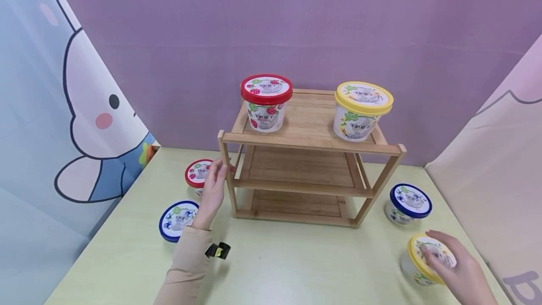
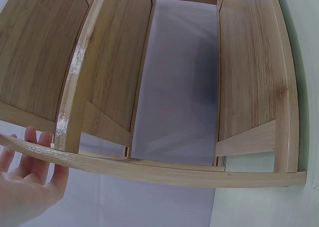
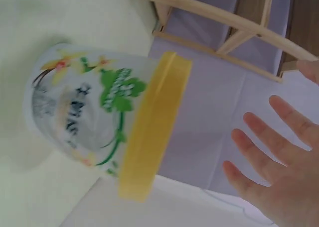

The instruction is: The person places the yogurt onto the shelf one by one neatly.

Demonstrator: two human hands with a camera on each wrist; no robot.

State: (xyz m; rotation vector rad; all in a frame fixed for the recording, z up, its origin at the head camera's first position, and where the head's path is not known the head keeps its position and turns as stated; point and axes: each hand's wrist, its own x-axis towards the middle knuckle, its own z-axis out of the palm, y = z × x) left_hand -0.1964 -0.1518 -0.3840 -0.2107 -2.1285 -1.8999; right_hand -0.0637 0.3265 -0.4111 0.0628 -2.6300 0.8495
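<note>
My left hand (image 1: 213,192) is at the front left post of a wooden shelf rack (image 1: 311,142). In the left wrist view, its fingers (image 2: 44,139) reach behind the post and look relaxed. Beside that hand stand a red-lidded dessert cup (image 1: 197,173) and a blue-lidded cup (image 1: 178,221), each partly covered by the hand or arm. My right hand (image 1: 459,265) hovers over a yellow-lidded cup (image 1: 417,260), overlapping its lid in the head view. From the right wrist, the fingers (image 3: 271,137) show spread and apart from this upright cup.
The rack's top tier carries a red-lidded cup (image 1: 267,102) on the left and a yellow-lidded cup (image 1: 362,111) on the right. A blue-lidded cup (image 1: 408,204) stands right of the rack. A purple curtain (image 1: 296,27) hangs behind the table (image 1: 296,267).
</note>
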